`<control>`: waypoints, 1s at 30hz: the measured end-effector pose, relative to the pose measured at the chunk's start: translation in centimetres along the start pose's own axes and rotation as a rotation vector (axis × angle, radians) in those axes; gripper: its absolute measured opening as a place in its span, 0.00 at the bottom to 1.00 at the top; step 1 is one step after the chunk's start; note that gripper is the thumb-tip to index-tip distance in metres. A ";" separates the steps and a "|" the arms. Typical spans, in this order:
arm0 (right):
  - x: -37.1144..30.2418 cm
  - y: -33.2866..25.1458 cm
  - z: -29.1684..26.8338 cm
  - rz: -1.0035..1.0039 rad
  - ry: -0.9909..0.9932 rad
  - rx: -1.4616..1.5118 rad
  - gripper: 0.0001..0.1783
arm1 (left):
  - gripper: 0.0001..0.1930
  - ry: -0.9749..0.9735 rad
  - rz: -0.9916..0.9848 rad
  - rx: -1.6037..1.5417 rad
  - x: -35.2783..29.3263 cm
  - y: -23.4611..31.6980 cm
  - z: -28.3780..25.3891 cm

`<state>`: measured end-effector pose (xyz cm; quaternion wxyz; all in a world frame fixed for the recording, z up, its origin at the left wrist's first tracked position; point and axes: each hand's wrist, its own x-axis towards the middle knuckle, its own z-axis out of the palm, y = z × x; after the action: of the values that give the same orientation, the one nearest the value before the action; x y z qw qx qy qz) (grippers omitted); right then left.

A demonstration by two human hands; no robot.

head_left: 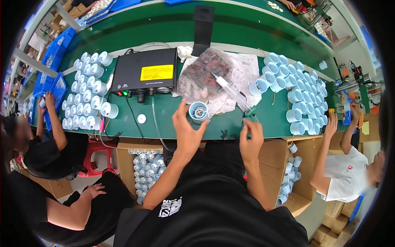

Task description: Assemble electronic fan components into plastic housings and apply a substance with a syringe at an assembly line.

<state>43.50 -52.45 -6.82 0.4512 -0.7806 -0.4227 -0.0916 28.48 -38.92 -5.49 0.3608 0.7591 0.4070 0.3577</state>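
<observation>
Between the thumb and fingers of my left hand (187, 131) is a light blue plastic cup (198, 106), tipped so that its open mouth faces up; a round part with small metallic bits shows inside. My right hand (251, 139) is at the bench's front edge with thumb and fingers drawn together. Whatever they may pinch is too small to make out. Just beyond those fingertips lies a clear dispensing syringe (231, 91) with a green end cap, its needle pointing away to the left. Under it are spread newspaper sheets (248, 64), partly stained dark.
A black dispenser box (142, 72) with a yellow label and a hose stands behind my left hand. Rows of blue cups (84, 94) fill the left, and more cups (302, 96) the right. Cartons (273, 168) of cups sit below the bench. Co-workers sit at both sides.
</observation>
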 end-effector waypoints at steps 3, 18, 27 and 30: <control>-0.1 -0.4 0.5 -0.006 -0.033 -0.066 0.14 | 0.47 -0.012 0.159 0.114 1.4 0.2 1.3; 1.5 1.9 3.4 -0.049 -0.077 -0.332 0.29 | 0.47 0.065 0.256 0.079 2.9 -1.9 5.3; 1.9 2.9 3.3 0.009 -0.106 -0.414 0.34 | 0.45 0.058 0.324 -0.070 1.4 -1.1 4.6; 1.8 2.8 3.0 0.005 -0.097 -0.441 0.33 | 0.43 0.076 0.276 -0.068 0.3 -1.0 3.3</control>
<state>46.03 -49.70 -9.36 0.2491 -0.8648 -0.4118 -0.1429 30.96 -39.11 -7.84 0.3178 0.7811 0.2999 0.4461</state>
